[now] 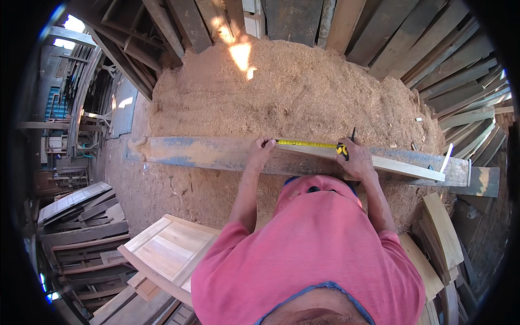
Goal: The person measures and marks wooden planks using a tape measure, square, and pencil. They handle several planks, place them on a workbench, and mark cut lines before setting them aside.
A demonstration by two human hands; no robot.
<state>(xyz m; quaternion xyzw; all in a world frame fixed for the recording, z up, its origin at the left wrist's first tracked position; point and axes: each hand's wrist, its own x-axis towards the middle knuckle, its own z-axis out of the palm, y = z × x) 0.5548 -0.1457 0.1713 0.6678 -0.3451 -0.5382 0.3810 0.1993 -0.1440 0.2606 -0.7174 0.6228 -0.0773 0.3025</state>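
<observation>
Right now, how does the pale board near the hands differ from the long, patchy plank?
The pale board is light and even in colour, while the long plank is darker, with blue-grey patches. The pale board looks shorter; the long plank runs past both its ends. Both run roughly left to right.

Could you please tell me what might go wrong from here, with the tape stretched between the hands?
The left hand pinches one end of the tape, so a slip could spoil the reading. The right hand holds both the case and a dark pointed tool, so either might be fumbled. If dropped, the tool could get lost in the shavings.
</observation>
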